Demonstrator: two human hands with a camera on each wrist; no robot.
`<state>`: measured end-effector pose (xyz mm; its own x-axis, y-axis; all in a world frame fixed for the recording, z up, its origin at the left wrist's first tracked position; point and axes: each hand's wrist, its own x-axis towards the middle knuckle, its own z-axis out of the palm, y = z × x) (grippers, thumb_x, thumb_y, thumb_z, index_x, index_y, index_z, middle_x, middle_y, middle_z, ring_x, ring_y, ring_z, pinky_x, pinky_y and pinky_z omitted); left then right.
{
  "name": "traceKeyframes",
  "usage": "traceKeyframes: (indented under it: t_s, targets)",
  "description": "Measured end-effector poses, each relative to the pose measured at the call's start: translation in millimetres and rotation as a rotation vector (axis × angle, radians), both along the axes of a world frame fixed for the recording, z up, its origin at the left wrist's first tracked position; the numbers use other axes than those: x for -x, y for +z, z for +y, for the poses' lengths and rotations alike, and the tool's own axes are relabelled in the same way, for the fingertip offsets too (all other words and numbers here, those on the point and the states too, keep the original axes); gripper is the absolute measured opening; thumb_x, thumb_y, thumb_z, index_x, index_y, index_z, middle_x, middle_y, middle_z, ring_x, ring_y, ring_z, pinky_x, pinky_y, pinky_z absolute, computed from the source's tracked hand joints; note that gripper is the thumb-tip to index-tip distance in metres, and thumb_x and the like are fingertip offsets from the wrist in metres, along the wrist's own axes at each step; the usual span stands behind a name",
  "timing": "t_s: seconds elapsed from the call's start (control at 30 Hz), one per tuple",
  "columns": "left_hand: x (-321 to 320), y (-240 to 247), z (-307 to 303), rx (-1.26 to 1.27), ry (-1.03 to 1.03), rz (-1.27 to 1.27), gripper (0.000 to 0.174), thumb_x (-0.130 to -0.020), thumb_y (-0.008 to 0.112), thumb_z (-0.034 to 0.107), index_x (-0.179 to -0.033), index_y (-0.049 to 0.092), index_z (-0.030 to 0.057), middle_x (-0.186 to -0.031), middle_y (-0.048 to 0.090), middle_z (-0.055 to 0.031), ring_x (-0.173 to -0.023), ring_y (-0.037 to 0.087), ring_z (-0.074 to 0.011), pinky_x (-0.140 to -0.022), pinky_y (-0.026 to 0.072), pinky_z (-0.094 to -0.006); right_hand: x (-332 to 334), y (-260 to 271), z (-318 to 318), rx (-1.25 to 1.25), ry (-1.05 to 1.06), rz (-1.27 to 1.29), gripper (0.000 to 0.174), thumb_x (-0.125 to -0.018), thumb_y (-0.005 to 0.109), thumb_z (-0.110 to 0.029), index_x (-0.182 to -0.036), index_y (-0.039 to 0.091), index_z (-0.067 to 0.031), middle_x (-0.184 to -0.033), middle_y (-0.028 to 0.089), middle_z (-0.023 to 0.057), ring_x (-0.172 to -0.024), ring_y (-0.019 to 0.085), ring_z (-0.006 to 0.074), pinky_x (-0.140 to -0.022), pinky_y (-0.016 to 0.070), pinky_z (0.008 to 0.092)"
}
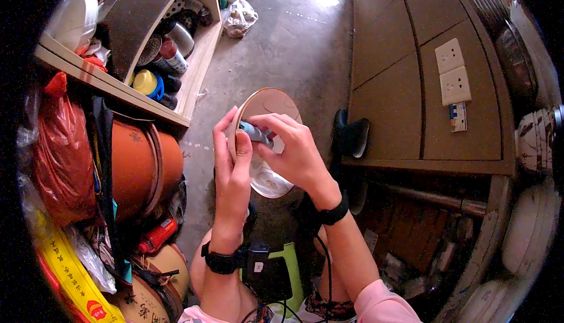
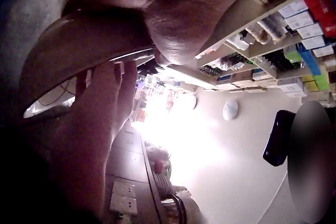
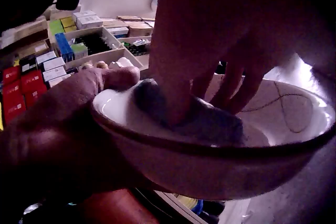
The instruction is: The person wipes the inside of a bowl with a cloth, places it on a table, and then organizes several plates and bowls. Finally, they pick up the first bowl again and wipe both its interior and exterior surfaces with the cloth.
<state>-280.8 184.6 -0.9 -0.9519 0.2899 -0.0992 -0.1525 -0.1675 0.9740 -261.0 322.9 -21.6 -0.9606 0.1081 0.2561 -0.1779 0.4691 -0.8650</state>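
Observation:
A white bowl [image 1: 274,102] with a brown rim and a thin line pattern inside is held tilted in front of the person. The left hand [image 1: 232,167] grips its edge, the thumb over the rim and the fingers against the outside. In the right hand [image 1: 296,152], a bluish-grey cloth [image 1: 255,132] is pinched and pressed to the inner side of the bowl. The right wrist view has the bunched cloth [image 3: 210,121] under the right fingers, inside the bowl [image 3: 210,174]. From the left wrist, the bowl's outer wall [image 2: 79,45] looks dark.
A brown cabinet [image 1: 388,88] with sockets [image 1: 455,85] stands on the right, with stacked bowls [image 1: 534,144] beyond it. To the left are an open wooden shelf [image 1: 200,70], orange jar [image 1: 138,164] and red bag [image 1: 61,152]. A green stool [image 1: 289,276] is below the person.

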Motion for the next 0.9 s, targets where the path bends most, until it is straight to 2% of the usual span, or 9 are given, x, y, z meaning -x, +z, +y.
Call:
traceKeyframes:
  t_s: [0.03,0.07,0.23,0.33,0.57,0.63,0.7,0.77,0.9]
  targets:
    - [1,0,-1,0.002,0.01,-0.012,0.049,-0.109,0.049,0.034,-0.149,0.039,0.0071,-0.138,0.052,-0.0126,-0.123,0.051,-0.0185,-0.108,0.0395,-0.0337,-1,0,-1,0.023,0.04,-0.023,0.037,-0.077,0.074,-0.003,-0.114,0.068,-0.0072,-0.107,0.071,0.0146,-0.101,0.067,0.0354,-0.087,0.0549,0.0411]
    - [0,-1,-1,0.016,0.032,-0.007,0.049,-0.109,0.049,0.035,-0.149,0.04,0.0078,-0.138,0.052,-0.0133,-0.124,0.051,-0.0192,-0.108,0.0387,-0.0339,-1,-3,-2,0.022,0.05,0.011,0.038,-0.079,0.076,-0.003,-0.117,0.068,-0.0019,-0.1,0.071,0.0132,-0.085,0.07,0.023,-0.077,0.0558,0.0326]
    - [2,-5,-2,0.015,0.096,-0.002,0.046,-0.109,0.05,0.033,-0.148,0.042,0.0091,-0.139,0.053,-0.013,-0.126,0.051,-0.0214,-0.108,0.0395,-0.0348,-8,0,-4,0.195,0.205,-0.159,0.036,-0.081,0.076,-0.01,-0.114,0.068,0.0007,-0.096,0.071,0.0131,-0.082,0.067,0.0214,-0.076,0.0545,0.0324]
    - [3,2,-4,-0.089,0.152,-0.078,0.047,-0.109,0.048,0.033,-0.149,0.041,0.0074,-0.145,0.05,-0.0143,-0.132,0.05,-0.0238,-0.11,0.0392,-0.0358,-10,4,-3,0.277,0.333,-0.273,0.037,-0.083,0.075,-0.017,-0.113,0.066,0.0013,-0.098,0.07,0.0136,-0.088,0.065,0.0245,-0.083,0.0524,0.0343]
    - [12,-4,-13,0.008,0.176,0.027,0.048,-0.11,0.045,0.034,-0.148,0.042,0.0045,-0.146,0.049,-0.0145,-0.134,0.047,-0.0237,-0.113,0.0363,-0.0364,-17,-4,22,0.315,0.499,-0.318,0.035,-0.085,0.073,-0.02,-0.112,0.065,0.0017,-0.096,0.067,0.0099,-0.089,0.061,0.0201,-0.083,0.0496,0.0335]
    - [14,-7,-17,0.032,0.176,0.052,0.047,-0.111,0.044,0.034,-0.148,0.041,0.005,-0.147,0.048,-0.0146,-0.135,0.046,-0.0239,-0.114,0.0354,-0.0371,-20,7,32,0.241,0.51,-0.515,0.035,-0.085,0.073,-0.02,-0.111,0.065,0.0018,-0.097,0.065,0.0086,-0.087,0.059,0.0187,-0.08,0.0487,0.0331]
    - [16,-4,-18,-0.035,0.204,0.055,0.047,-0.111,0.044,0.034,-0.149,0.04,0.0061,-0.147,0.048,-0.0146,-0.136,0.046,-0.0239,-0.114,0.0352,-0.0371,-21,5,35,0.256,0.472,-0.449,0.031,-0.084,0.074,-0.016,-0.109,0.068,0.0014,-0.095,0.063,0.0073,-0.083,0.058,0.0168,-0.074,0.0476,0.0312]
    - [18,2,-16,-0.04,0.236,0.03,0.047,-0.111,0.044,0.034,-0.149,0.039,0.0068,-0.147,0.048,-0.0145,-0.136,0.046,-0.0241,-0.114,0.0354,-0.0369,-18,10,33,0.08,0.136,-0.231,0.028,-0.083,0.074,-0.011,-0.108,0.071,0.0011,-0.095,0.068,0.0148,-0.087,0.066,0.0256,-0.082,0.0526,0.0354]
    - [16,6,-13,-0.019,0.257,0.032,0.046,-0.111,0.043,0.032,-0.149,0.039,0.0066,-0.148,0.047,-0.0143,-0.137,0.045,-0.024,-0.115,0.0352,-0.0374,-7,7,28,0.017,-0.208,-0.033,0.026,-0.083,0.076,-0.007,-0.108,0.073,-0.0009,-0.093,0.064,0.0142,-0.086,0.065,0.028,-0.08,0.0533,0.0354]
